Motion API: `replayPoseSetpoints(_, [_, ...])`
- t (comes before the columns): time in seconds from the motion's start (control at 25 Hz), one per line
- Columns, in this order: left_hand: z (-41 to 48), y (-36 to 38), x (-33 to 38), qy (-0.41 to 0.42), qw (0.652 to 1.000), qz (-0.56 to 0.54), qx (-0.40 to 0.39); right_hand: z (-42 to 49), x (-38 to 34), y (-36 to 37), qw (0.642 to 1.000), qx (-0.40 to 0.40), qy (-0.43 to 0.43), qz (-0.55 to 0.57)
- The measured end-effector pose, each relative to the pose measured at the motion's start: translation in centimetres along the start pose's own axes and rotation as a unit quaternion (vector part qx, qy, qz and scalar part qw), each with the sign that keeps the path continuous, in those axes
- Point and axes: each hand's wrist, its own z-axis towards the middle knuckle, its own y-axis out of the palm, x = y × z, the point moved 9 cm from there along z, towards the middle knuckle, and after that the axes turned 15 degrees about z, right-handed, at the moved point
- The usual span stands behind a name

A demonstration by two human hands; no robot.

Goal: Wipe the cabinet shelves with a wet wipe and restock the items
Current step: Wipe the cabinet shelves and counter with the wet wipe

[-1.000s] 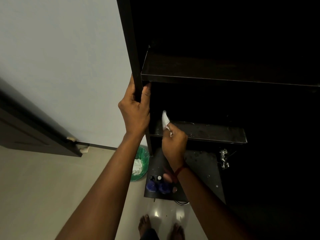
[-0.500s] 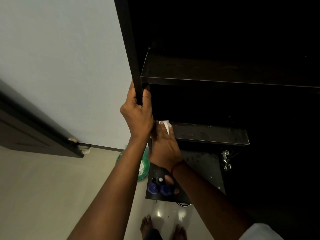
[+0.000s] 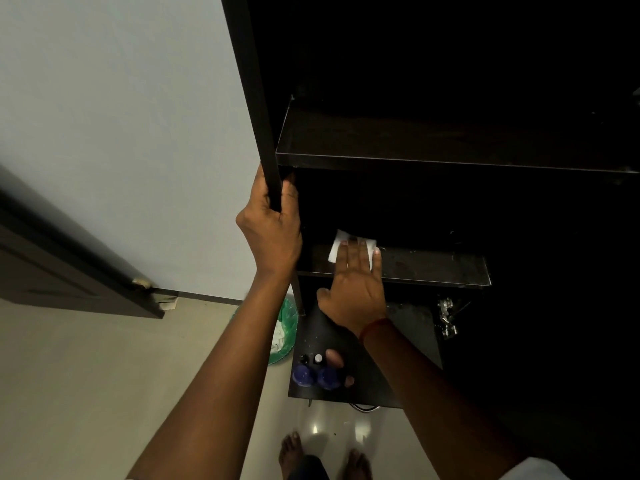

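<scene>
A dark cabinet stands open in front of me. My left hand [image 3: 272, 230] grips the front edge of its left side panel [image 3: 256, 98], fingers curled round it. My right hand [image 3: 356, 285] lies flat with straight fingers on a white wet wipe [image 3: 337, 244], pressing it onto the left end of the middle shelf [image 3: 433, 268]. The upper shelf [image 3: 415, 147] above it holds nothing I can see. On the bottom board [image 3: 311, 337] stand two blue-capped bottles [image 3: 315, 375] and several small items, partly behind my right forearm.
A green bin [image 3: 285, 334] with white waste sits on the floor left of the cabinet. A dark door [image 3: 69, 258] stands ajar at the left. A metal hinge [image 3: 446, 317] hangs inside at right. My bare feet [image 3: 325, 459] are on the pale floor.
My right hand went from pinching the bunched wipe above the shelf edge to lying flat on the spread wipe, and it has slid rightward along the middle shelf. My left hand kept its grip.
</scene>
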Motion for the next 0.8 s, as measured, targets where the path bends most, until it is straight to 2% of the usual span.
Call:
replayPoseSetpoints(0.16, [-0.2,0.1,-0.1,-0.012,1.000,0.007,0.009,-2.4,-1.2,1.1,1.000,-0.019,-0.005,-0.004])
replayPoseSetpoints(0.4, [-0.2,0.3,-0.1,0.000,1.000,0.017,0.014,0.1,-2.6,1.0,0.996,-0.047,-0.075,0.014])
replayPoseSetpoints(0.6, [-0.3,0.2,0.0,0.021,0.999,0.029,0.030,1.5,2.7,-1.5,1.000,-0.017,-0.004,0.023])
replayPoseSetpoints(0.8, [-0.7,0.2,0.2,0.017,0.998,0.030,0.044,-2.0,6.3,-2.7,0.997,0.032,0.071,0.011])
